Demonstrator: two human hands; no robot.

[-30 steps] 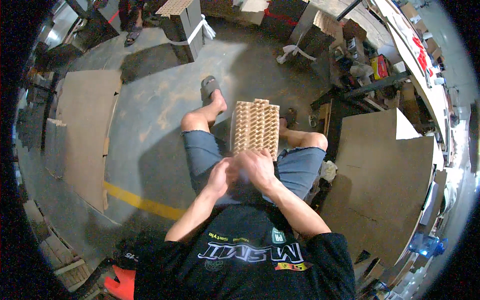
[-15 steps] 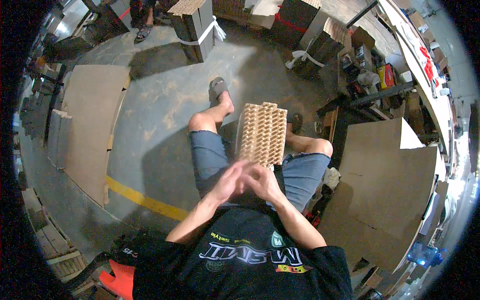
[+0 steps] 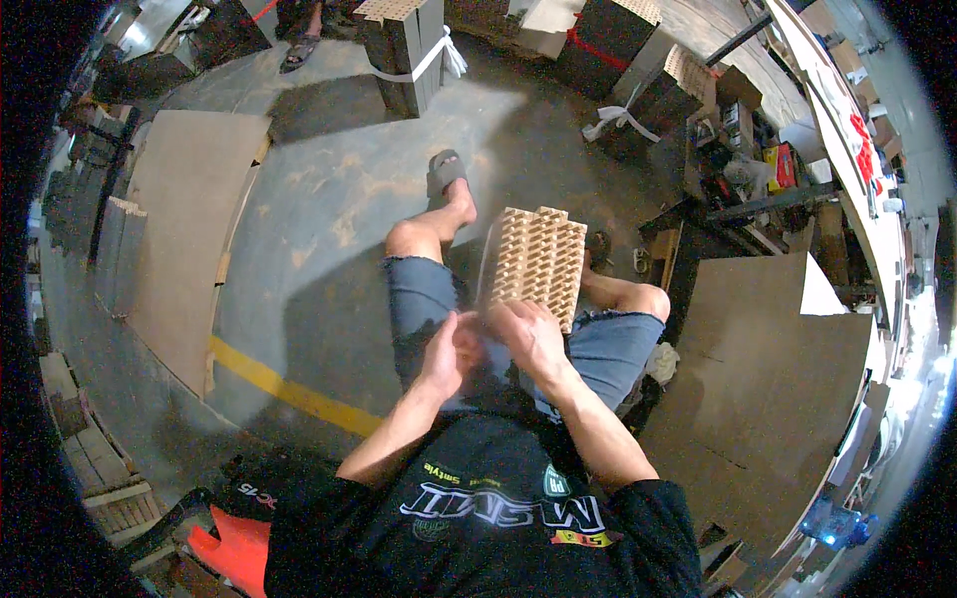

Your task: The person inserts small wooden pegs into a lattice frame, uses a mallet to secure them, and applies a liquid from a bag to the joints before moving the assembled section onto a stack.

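A tan block [image 3: 538,261] with rows of small raised or hollow shapes on its top stands between my knees. My right hand [image 3: 530,337] lies over its near left corner, fingers curled downward; whatever they pinch is hidden. Just left of it, beside the block's near end, my left hand [image 3: 452,351] is held thumb up. Its fingers are smeared by motion, so their grip does not show. A faint, blurred, see-through edge runs along the block's left side.
Dark bundles with tan tops, one tied in a white strip [image 3: 409,75], stand ahead. Large brown boards lie at left [image 3: 194,219] and right [image 3: 748,379]. A cluttered shelf [image 3: 768,204] is at far right. Another person's foot [image 3: 299,52] shows at upper left.
My hands, together in front of the block before, have parted. The right has moved forward onto the block's near corner; the left has stayed to the left. The whole view has shifted slightly.
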